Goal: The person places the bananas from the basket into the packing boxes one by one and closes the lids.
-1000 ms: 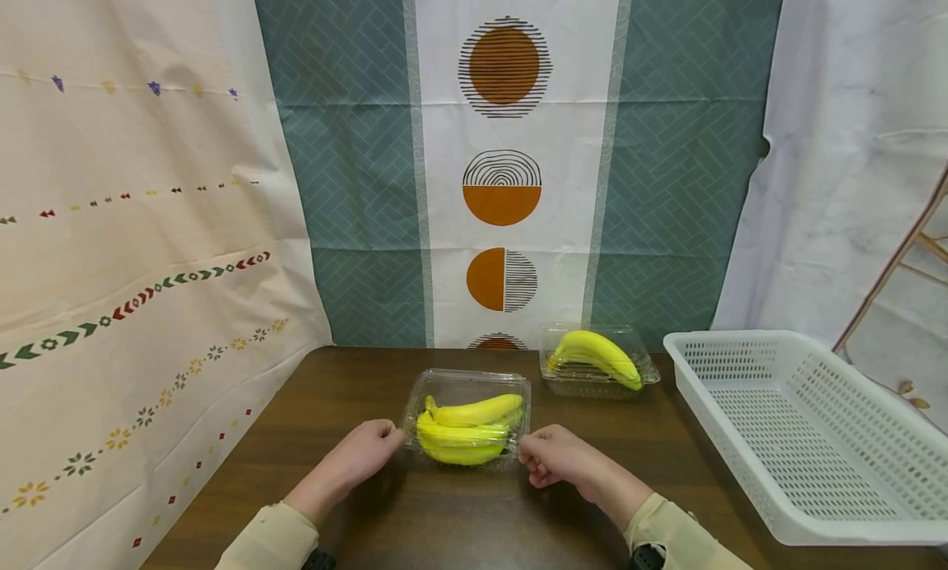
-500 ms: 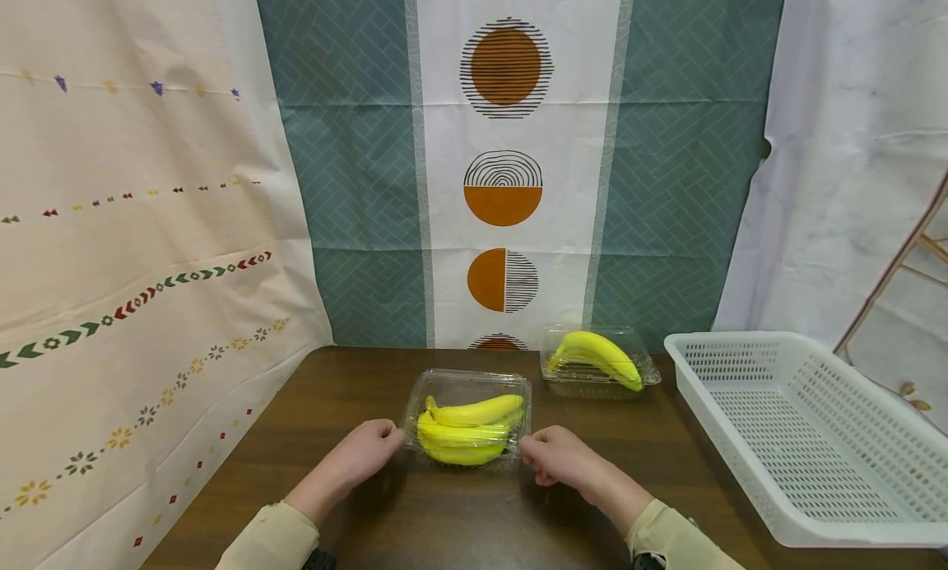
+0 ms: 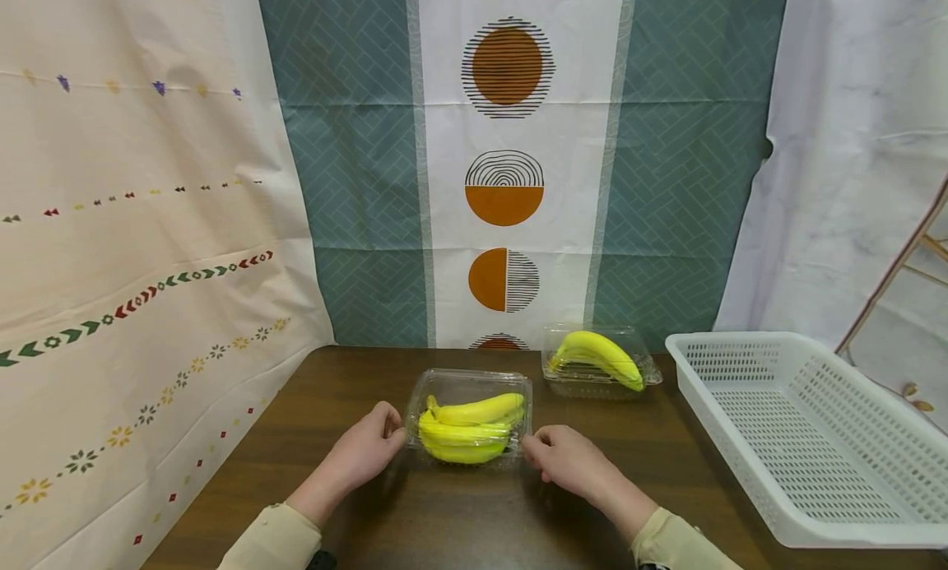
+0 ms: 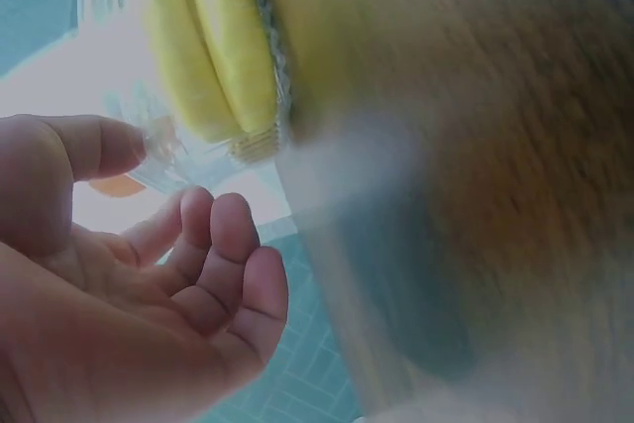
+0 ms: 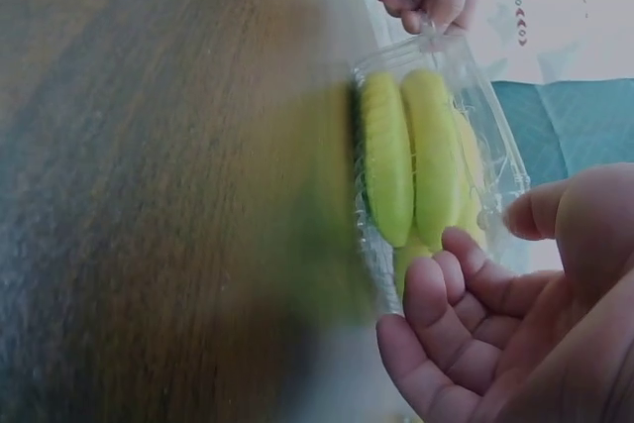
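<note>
A clear plastic clamshell box (image 3: 465, 376) stands on the table in front of me, holding several bananas (image 3: 465, 434), and its lid lies over them. At the box's near left corner is my left hand (image 3: 363, 452); in the left wrist view its thumb (image 4: 111, 150) touches the clear plastic while the loosely bent fingers stay apart from it. Beside the near right corner is my right hand (image 3: 569, 463). The right wrist view shows its thumb (image 5: 535, 213) at the box's edge, with a gap between thumb and loosely curled fingers.
Behind and to the right, a second clear box (image 3: 592, 387) holds bananas (image 3: 601, 356). A white perforated plastic basket (image 3: 785, 504) stands at the table's right side. Patterned cloths hang at the back and left of the brown wooden table (image 3: 459, 521).
My left hand's fingers have lifted and spread away from its thumb. My right hand's fingers have loosened slightly from the corner. The box and bananas stay in place.
</note>
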Demonstrator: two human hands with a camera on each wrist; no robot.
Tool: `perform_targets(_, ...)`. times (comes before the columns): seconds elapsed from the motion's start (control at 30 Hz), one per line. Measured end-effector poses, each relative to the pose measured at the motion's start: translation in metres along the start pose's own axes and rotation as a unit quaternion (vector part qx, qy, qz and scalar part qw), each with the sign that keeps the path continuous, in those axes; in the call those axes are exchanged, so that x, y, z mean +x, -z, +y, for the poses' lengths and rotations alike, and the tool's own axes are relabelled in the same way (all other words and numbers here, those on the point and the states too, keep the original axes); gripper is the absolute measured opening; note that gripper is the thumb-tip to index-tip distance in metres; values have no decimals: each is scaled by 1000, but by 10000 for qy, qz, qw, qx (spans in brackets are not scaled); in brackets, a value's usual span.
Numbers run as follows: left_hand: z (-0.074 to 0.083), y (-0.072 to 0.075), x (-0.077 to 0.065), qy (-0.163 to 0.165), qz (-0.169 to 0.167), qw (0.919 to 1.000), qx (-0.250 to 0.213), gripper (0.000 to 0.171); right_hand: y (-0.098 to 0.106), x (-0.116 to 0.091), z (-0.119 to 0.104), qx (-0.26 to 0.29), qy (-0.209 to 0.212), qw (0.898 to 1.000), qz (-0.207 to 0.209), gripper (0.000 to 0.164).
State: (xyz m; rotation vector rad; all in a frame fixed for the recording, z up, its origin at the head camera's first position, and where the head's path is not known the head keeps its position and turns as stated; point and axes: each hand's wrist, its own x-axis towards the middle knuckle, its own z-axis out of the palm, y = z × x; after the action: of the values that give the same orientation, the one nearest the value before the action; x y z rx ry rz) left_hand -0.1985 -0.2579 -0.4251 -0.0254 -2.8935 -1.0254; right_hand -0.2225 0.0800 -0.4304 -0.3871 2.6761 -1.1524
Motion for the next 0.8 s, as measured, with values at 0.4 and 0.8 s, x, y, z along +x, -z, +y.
perform_targets(0.4,14,-1,-7,-368,282,9960,767,49,7,-12,-6,-999,225,9912,835,34)
perform_targets(0.8,28,1,-19,-570,255,9922,1074,57,5,-19,-11,-1248,430,9826,1308,22)
